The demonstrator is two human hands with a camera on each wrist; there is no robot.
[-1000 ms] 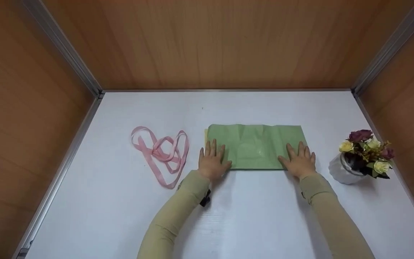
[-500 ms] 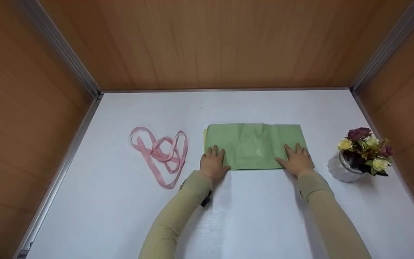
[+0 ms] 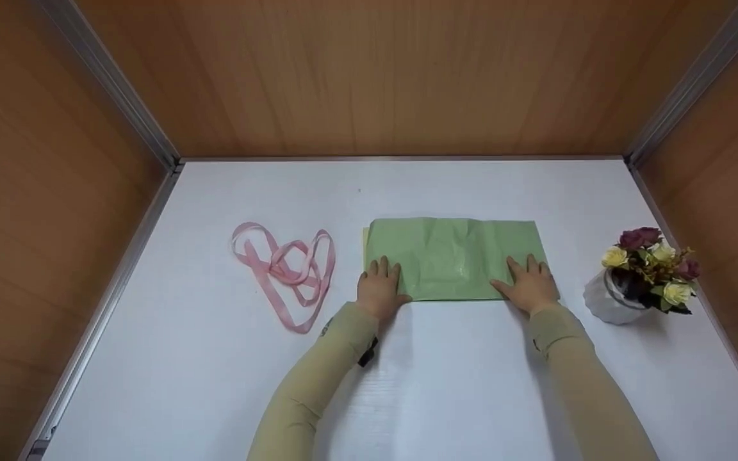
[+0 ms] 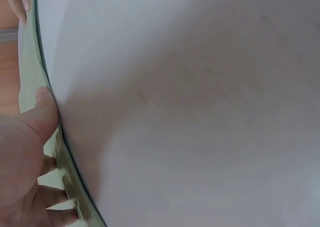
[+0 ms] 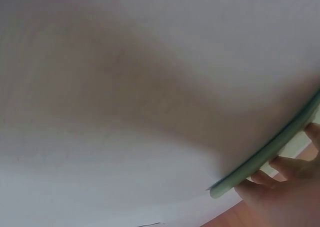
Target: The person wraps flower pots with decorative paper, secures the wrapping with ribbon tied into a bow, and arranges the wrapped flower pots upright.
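A green sheet (image 3: pixel 446 250), folded into a wide rectangle and looking like wrapping paper, lies on the table with a box-shaped bulge and creases at its middle. A thin yellow strip (image 3: pixel 365 238) shows along its left side. At the near left corner my left hand (image 3: pixel 378 291) rests on the sheet, fingers pointing away from me. My right hand (image 3: pixel 529 287) presses the near right part, fingers spread and thumb toward the middle. In the left wrist view the thumb (image 4: pixel 44 112) lies along the green edge. The right wrist view shows the fingers (image 5: pixel 287 166) on the sheet by its rounded fold.
A loosely looped pink ribbon (image 3: pixel 286 275) lies left of the sheet on the white table (image 3: pixel 459 378). To the right stands a white pot (image 3: pixel 612 301) with purple and yellow flowers (image 3: pixel 657 269). Wooden panels (image 3: pixel 369 77) border the table at the back and both sides.
My left fingertips have drawn back slightly toward the sheet's near edge. The right hand has shifted only a little, and sheet, ribbon and pot keep their places.
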